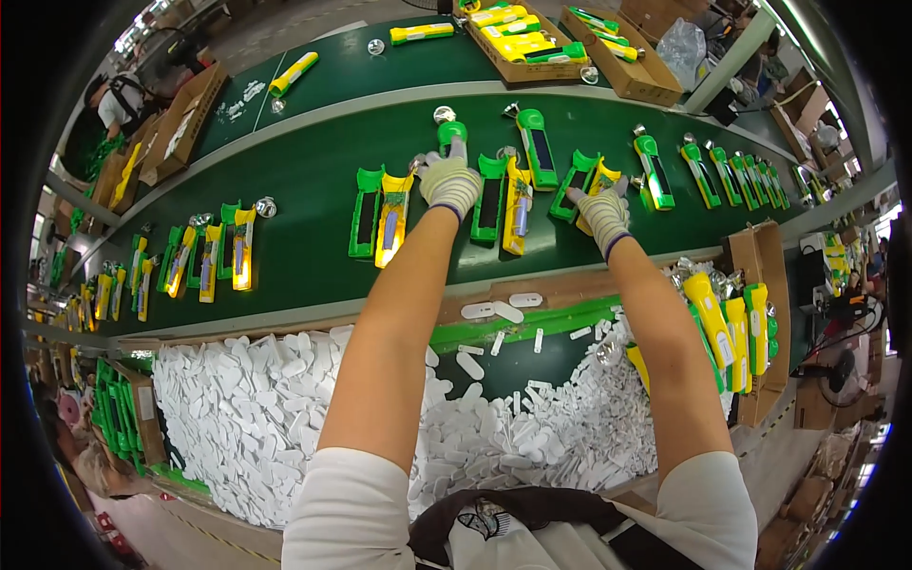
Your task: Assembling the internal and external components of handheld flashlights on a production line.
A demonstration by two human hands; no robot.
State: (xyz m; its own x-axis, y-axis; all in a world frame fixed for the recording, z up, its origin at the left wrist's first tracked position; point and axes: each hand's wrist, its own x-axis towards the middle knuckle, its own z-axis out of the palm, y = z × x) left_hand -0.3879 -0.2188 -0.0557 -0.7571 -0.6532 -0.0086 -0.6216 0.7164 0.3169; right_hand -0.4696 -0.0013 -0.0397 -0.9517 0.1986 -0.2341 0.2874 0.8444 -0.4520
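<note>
Both my hands wear pale striped work gloves and reach over a green conveyor belt point(313, 214). My left hand point(449, 180) is closed around a green flashlight point(452, 133) whose silver reflector point(444, 115) sticks out at the far end; the hand covers most of its body. My right hand point(604, 207) grips the yellow half of an opened flashlight point(605, 179), its green half point(575, 180) lying just to the left. Two more opened flashlights lie near my left hand: a green shell point(365, 214) beside a yellow shell point(391, 218), and another green shell point(488, 199) beside a yellow one point(517, 204).
Closed flashlights point(655, 171) line the belt to the right; opened ones point(243, 249) lie to the left. A heap of white plastic pieces point(256, 399) fills the tray before me. A cardboard box point(760, 399) of yellow flashlights stands at right. Boxes point(518, 71) stand on the far belt.
</note>
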